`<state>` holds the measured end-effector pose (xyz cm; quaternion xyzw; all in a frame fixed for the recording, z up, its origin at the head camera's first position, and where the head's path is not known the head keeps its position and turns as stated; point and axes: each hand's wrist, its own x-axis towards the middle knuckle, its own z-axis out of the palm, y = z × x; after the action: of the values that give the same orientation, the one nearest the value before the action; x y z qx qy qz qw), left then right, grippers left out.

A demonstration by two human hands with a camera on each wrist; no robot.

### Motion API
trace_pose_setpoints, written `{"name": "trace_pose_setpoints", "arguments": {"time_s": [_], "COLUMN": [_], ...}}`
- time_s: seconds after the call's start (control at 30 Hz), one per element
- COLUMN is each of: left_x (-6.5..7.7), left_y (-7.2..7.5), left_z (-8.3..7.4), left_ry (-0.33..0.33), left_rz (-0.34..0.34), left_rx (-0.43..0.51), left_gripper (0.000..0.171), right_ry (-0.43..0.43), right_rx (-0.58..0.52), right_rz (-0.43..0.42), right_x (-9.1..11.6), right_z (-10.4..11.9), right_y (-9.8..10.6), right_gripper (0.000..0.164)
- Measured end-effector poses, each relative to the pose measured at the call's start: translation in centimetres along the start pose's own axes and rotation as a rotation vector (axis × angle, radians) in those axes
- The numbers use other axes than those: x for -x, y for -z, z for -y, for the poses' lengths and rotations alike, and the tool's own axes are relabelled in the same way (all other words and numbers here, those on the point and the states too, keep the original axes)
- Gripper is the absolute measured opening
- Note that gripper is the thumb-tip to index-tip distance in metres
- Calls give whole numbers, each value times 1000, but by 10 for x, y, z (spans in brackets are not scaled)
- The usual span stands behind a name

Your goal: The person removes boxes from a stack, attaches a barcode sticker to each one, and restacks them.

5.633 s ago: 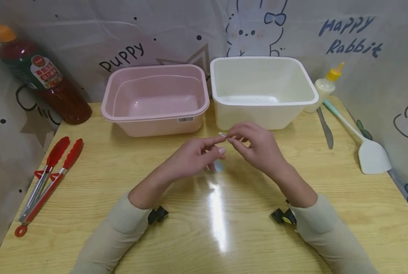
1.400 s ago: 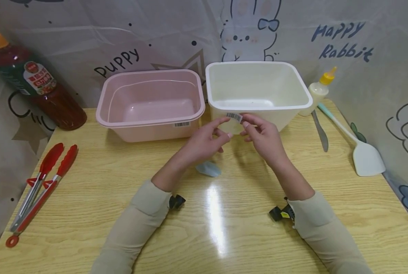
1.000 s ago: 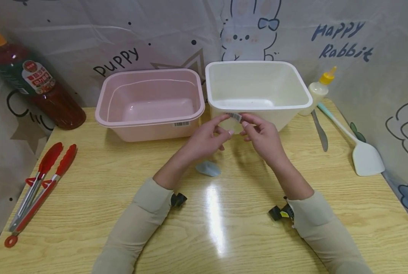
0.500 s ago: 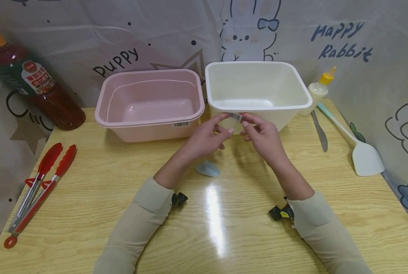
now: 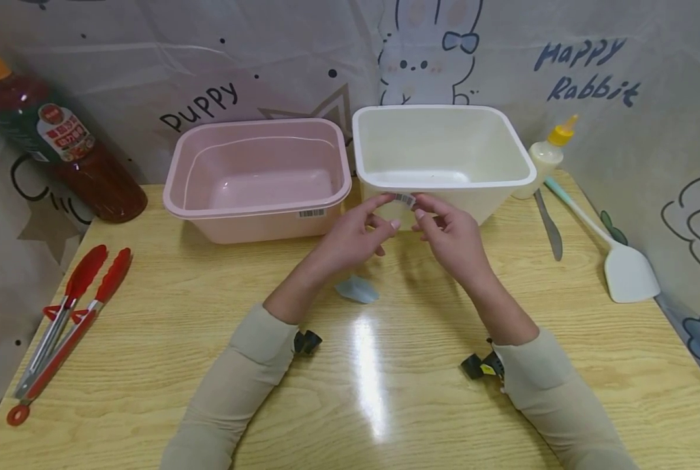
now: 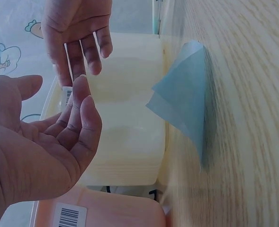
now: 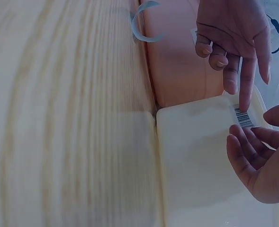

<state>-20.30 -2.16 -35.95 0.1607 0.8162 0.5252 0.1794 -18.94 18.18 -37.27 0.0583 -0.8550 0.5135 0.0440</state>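
At far left, your tongs point(image 5: 72, 336) are lying on the table point(image 5: 150, 313). The pink bin point(image 5: 256, 227) is standing beyond, right of them. Your left hand point(image 5: 352, 241), loosely open, is touching the label point(image 5: 405, 200) with its index fingertip. The blue paper point(image 5: 357, 290) is lying below (only your wrist views are revealing its raised curl). The label is resting against the front of the white bin point(image 5: 485, 202), under the rim; your right hand point(image 5: 457, 238), fingers relaxed, is touching the far end.

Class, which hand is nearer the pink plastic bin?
Left: the left hand is by the pink plastic bin, at its near right corner; the right hand is farther right, in front of the white plastic bin.
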Motion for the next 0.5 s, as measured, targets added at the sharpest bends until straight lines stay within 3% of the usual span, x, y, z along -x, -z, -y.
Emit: {"name": "trace_pose_setpoints", "arguments": {"time_s": [0.5], "left_x": [-2], "left_y": [1], "left_z": [1], "left_ry": [-6], "left_rz": [-6], "left_rx": [-6], "left_gripper": [60], "right_ry": [54], "right_rx": [54], "right_rz": [-49], "right_x": [0], "right_z": [-3], "right_y": [-4], "right_gripper": [38]}}
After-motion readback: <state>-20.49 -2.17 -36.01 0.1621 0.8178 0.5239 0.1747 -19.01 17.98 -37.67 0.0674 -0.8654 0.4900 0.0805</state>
